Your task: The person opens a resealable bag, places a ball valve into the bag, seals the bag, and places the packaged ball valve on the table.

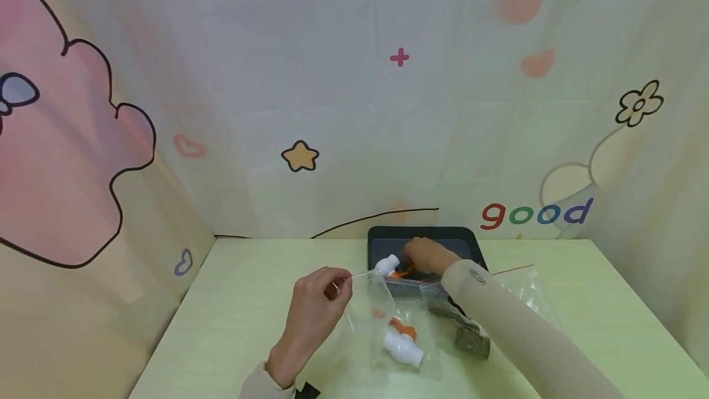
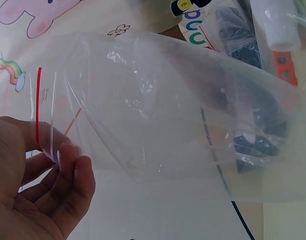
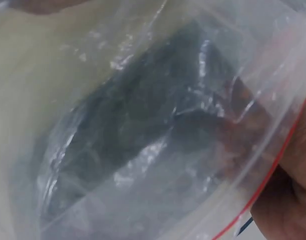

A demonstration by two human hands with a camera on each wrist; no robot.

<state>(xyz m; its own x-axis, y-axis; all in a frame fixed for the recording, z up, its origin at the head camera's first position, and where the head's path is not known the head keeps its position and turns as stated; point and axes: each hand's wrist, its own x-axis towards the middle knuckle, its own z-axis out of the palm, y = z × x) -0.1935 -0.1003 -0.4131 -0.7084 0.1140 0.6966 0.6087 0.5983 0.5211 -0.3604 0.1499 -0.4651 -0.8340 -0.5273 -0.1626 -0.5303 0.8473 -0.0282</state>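
Note:
My left hand [image 1: 318,303] pinches the edge of a clear zip bag [image 2: 138,110] near its red seal line, between thumb and fingers. The bag spreads to the right from the fingertips. Below it in the head view, a white valve-like fitting [image 1: 403,350] with an orange handle [image 1: 402,328] shows through clear plastic. My right hand [image 1: 429,255] reaches into the black tray [image 1: 423,233], fingers bent downward beside another white fitting [image 1: 386,265] and an orange piece [image 1: 408,272]. I cannot tell whether its hidden fingertips hold anything.
Under the right forearm lies a clear bag with a dark brown block-like thing [image 1: 472,342] inside. Another clear bag [image 1: 523,288] with a red seal lies right of the tray. The right wrist view is mostly filled by a red-sealed bag [image 3: 143,125] with a dark shape in it.

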